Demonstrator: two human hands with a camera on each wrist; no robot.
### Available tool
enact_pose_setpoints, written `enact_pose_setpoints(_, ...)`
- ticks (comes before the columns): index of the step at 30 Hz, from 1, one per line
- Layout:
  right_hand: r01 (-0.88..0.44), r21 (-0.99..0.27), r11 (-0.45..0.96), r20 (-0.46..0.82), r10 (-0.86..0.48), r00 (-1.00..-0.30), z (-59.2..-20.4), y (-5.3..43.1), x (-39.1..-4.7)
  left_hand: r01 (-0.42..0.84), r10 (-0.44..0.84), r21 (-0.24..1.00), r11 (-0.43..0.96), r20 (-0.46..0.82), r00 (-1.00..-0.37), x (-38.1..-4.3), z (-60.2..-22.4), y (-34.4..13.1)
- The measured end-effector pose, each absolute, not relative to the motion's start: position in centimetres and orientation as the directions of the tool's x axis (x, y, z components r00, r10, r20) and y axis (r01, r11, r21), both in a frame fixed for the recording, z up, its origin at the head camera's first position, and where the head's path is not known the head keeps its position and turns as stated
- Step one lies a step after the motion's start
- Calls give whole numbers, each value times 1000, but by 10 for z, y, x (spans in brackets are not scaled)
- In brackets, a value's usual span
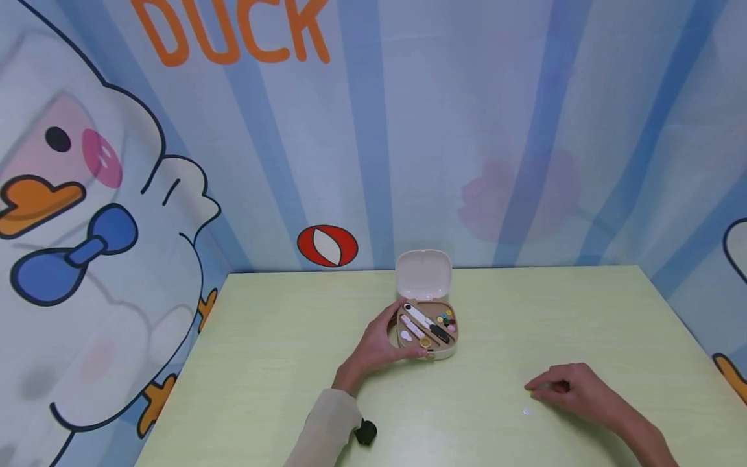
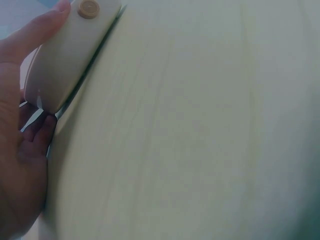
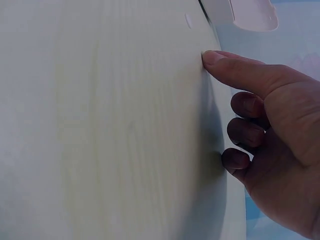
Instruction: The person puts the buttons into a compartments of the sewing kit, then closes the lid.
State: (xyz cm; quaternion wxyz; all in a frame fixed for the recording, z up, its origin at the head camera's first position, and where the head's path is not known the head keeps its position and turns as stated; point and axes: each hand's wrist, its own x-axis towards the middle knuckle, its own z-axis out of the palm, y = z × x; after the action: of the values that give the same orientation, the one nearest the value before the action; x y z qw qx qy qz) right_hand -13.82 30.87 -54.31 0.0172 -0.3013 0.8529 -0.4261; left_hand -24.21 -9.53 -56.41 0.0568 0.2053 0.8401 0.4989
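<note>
On the table stands a small sewing kit case [image 1: 445,354], its pale lid [image 1: 424,275] raised behind it. My left hand [image 1: 379,344] grips the case by its left side, thumb along the front near a round tan clasp [image 2: 88,9]. Inside lie a white-and-black tool [image 1: 426,323], a pink-and-white stick [image 1: 412,326] and several coloured buttons [image 1: 447,320]. To the right, low over the table, my right hand [image 1: 574,392] pinches a tiny yellow button [image 1: 528,390] between thumb and forefinger; the fingers mostly hide it. Close by lies a small white disc [image 1: 526,411].
The pale yellow table [image 1: 280,363] meets a printed cloth backdrop [image 1: 420,130] right behind the case lid. A black knob-like piece [image 1: 366,432] sits at the left sleeve [image 1: 329,421].
</note>
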Motion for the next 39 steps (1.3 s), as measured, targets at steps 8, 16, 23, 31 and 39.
enact_pose_setpoints(8, -467, -739, 486, 191, -513, -837, -542, 307, -137, 283, 395, 866, 412, 110, -912, -243, -566, -95)
enact_pose_setpoints(16, -480, -729, 488, 160, -560, -813, -539, 307, -144, 277, 392, 864, 421, 102, -914, -242, -566, -95)
enact_pose_setpoints(23, -495, -716, 492, 120, -612, -782, -531, 303, -156, 273, 392, 860, 431, 94, -915, -242, -564, -95)
enact_pose_setpoints(31, -517, -699, 494, 115, -636, -763, -527, 293, -172, 257, 388, 857, 448, 73, -919, -241, -562, -95)
enact_pose_setpoints(39, -517, -700, 492, 101, -649, -754, -525, 281, -185, 262, 391, 859, 440, 80, -917, -240, -561, -94)
